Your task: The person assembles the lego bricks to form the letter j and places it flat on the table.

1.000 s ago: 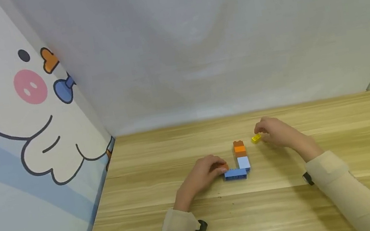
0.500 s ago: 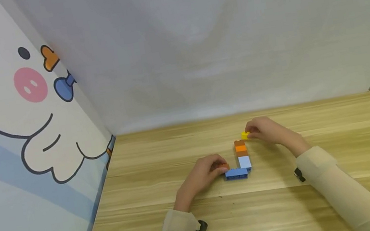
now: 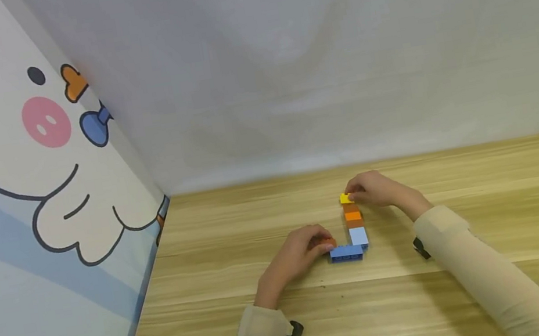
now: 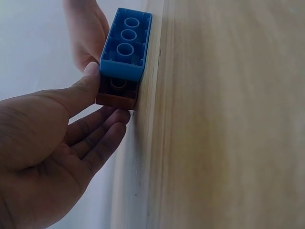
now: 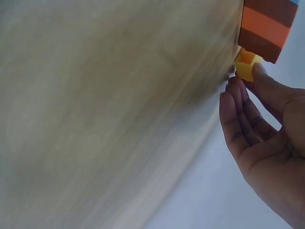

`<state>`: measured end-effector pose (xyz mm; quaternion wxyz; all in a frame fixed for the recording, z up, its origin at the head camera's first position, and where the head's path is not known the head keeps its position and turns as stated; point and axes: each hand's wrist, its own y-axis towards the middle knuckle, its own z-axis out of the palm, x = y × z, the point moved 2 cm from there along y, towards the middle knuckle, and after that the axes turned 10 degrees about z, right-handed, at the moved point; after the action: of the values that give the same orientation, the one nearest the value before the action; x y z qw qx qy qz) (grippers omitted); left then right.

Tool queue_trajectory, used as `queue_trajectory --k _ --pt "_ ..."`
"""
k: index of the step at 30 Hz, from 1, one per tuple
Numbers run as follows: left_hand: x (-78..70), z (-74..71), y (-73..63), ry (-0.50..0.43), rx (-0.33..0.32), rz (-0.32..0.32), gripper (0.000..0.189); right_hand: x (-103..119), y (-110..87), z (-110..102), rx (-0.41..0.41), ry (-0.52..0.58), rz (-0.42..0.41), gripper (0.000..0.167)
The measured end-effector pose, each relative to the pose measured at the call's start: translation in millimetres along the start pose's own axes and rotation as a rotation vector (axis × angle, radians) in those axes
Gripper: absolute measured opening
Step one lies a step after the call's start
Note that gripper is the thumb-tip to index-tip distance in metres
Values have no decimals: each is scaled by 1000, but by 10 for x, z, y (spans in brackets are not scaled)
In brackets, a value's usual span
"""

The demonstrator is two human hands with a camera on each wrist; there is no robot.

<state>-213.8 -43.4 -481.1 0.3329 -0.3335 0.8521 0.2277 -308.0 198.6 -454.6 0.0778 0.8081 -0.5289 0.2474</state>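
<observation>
My left hand (image 3: 294,255) pinches a reddish-brown toy brick (image 4: 116,101) between thumb and fingertips. This brick adjoins a long blue brick (image 3: 346,253) lying on its side, its hollow underside with round tubes facing the left wrist camera. From the blue brick's right end a light blue brick (image 3: 358,236) and a brown-and-orange stack (image 3: 353,216) run toward the back. My right hand (image 3: 374,189) pinches a small yellow brick (image 3: 345,199) right at the stack's far end. In the right wrist view the yellow brick (image 5: 245,67) shows its hollow side beside the brown-and-orange stack (image 5: 268,28).
The bricks stand on a wood-grain table (image 3: 234,214). A pale cloth backdrop (image 3: 317,66) rises behind its back edge, and a panel with a cartoon print (image 3: 52,167) borders the left side. Dark wrist devices (image 3: 295,331) sit at both sleeves.
My right hand has carried the yellow brick leftward to the far end of the brown-and-orange stack, turning it into line. The left hand has kept its hold on the reddish-brown brick.
</observation>
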Motion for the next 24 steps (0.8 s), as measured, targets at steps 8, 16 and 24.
queue_trajectory --k 8,16,24 --pt "8 -7 -6 4 0 -6 21 11 8 42 -21 -37 -18 26" --pt "49 -14 -16 -4 10 -15 21 4 -19 83 -53 -27 -22 27" --pt "119 -76 -53 -15 10 -58 34 -45 -118 86 -74 -9 20 30"
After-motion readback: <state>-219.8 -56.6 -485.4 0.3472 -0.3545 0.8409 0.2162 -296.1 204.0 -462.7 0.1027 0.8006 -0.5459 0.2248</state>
